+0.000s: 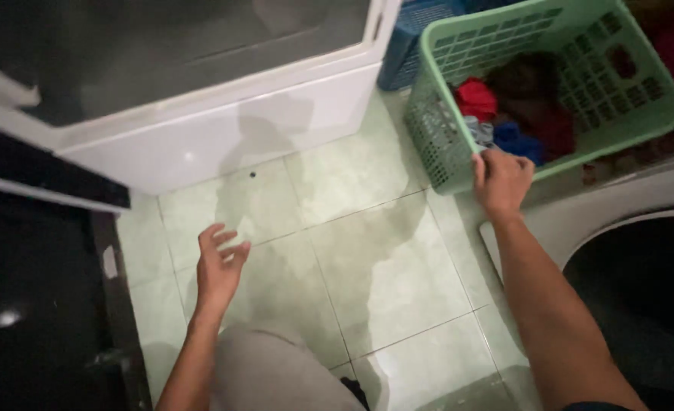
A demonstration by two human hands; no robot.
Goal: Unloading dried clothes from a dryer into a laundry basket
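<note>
Green lattice plastic basket [459,129] rim in curled right hand [502,181] fingers; left hand [219,266] open, empty, over glossy tiles [383,266].

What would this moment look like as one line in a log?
right hand: grips rim of green laundry basket | left hand: open, empty, above tiled floor | basket: holds clothes

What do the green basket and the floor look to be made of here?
The green basket, gripped at its rim by the right hand, looks like moulded plastic: a matt, even colour and a regular lattice of holes in the walls. The floor appears to be glazed ceramic tile: pale green squares with grout lines and a soft sheen, though stone-look vinyl cannot be ruled out.
</note>
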